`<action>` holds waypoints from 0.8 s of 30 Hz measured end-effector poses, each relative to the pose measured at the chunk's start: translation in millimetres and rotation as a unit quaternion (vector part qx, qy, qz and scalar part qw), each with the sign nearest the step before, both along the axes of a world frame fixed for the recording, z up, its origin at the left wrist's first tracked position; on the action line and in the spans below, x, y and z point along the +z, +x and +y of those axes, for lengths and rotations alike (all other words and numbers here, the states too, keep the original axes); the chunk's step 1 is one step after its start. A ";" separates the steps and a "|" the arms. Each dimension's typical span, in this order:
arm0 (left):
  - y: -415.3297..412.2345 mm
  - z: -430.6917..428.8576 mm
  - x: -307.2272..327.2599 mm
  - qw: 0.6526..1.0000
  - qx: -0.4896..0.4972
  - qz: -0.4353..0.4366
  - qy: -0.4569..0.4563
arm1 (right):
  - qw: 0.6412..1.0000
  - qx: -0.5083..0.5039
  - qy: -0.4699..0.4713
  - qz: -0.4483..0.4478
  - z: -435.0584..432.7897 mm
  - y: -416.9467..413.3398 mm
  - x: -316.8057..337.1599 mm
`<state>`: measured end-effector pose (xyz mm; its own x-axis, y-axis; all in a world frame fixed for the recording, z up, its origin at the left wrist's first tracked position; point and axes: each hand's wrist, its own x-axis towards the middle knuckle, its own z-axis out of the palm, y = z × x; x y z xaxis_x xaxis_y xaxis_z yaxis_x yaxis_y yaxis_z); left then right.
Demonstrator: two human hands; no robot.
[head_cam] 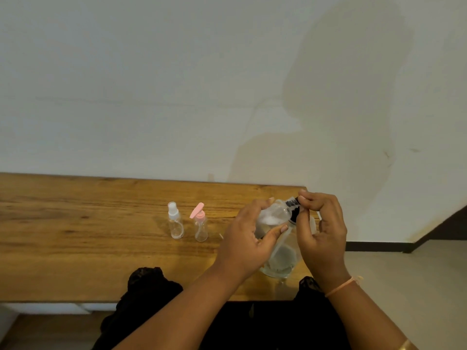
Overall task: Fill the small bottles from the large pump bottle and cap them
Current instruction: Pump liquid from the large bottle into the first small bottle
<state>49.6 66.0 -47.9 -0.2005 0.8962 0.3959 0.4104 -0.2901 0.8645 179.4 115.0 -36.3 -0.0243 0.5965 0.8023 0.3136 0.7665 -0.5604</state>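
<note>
right now, watching from my remote seat, i see the left hand (pixel 249 238) curled around a small clear bottle (pixel 274 213), which is tilted with its neck pointing up and to the right. the right hand (pixel 322 228) pinches the black cap (pixel 293 204) at that neck with its fingertips; i cannot tell whether the cap is seated. just below both hands the large bottle (pixel 280 258) stands near the front edge of the wooden table (pixel 75 223), partly hidden. off to the left, a white-topped spray bottle (pixel 175 221) and a pink-topped pump bottle (pixel 201 223) stand upright, just beside each other.
</note>
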 end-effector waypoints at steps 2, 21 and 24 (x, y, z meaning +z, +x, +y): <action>-0.4 -0.5 -0.6 1.000 -0.001 0.006 0.000 | 1.000 -0.003 0.000 -0.002 -0.7 0.0 -0.8; 1.5 -1.6 2.1 1.000 0.004 0.020 0.001 | 1.000 0.000 -0.004 0.008 -1.0 2.4 0.9; 1.0 -0.7 3.4 1.000 0.000 -0.011 0.005 | 1.000 -0.016 0.004 0.008 -2.9 -2.5 6.0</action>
